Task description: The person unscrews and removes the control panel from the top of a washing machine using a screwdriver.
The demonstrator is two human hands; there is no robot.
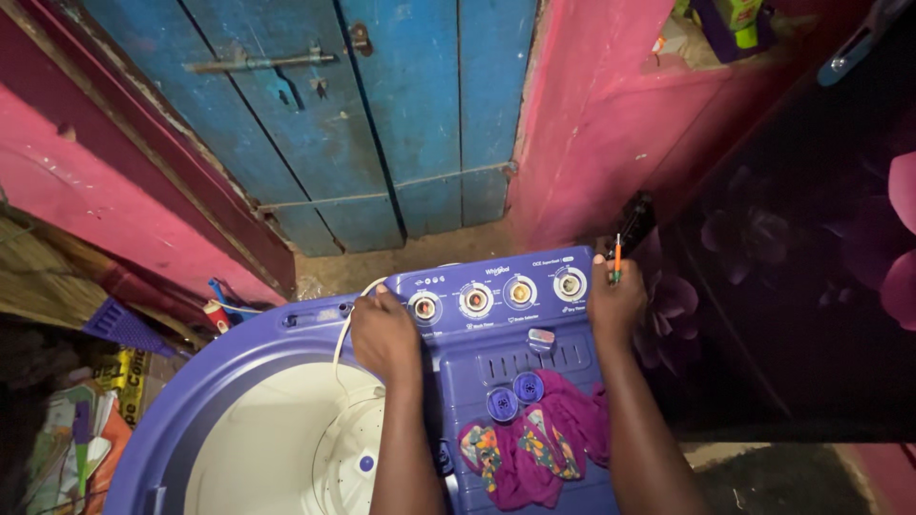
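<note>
Washing machine (315, 377): purple twin-tub type, lid of the left tub off or open, white drum exposed; stands near the viewer, in front of a blue wooden door (382, 114) set between pink walls.

Control panel (496, 296): far edge of the machine, right half. Four round dials in a row, apparently stripped of their knobs; two loose purple knobs (515, 396) lie on the near deck beside a crumpled magenta cloth (534, 439).

Left hand (382, 334): rests at the left end of the panel, just beside the leftmost dial (425, 307), fingers curled down on the panel edge where a white hose (345, 329) comes up. Whether they pinch the hose or only press on the plastic cannot be told.

Right hand (615, 305): at the right end of the panel, fingers closed around a screwdriver (617, 257) with an orange and green shaft, held upright, tip away from the machine.

Step in hand, as judged: the panel is being taken off or loosened, both hands bracing its ends. The next move likely calls for bringing the screwdriver tip down to a fastener, while the left hand steadies the panel.

Surroundings: clutter and a purple brush (124, 329) at left; dark floral-patterned cabinet (811, 238) at right.
</note>
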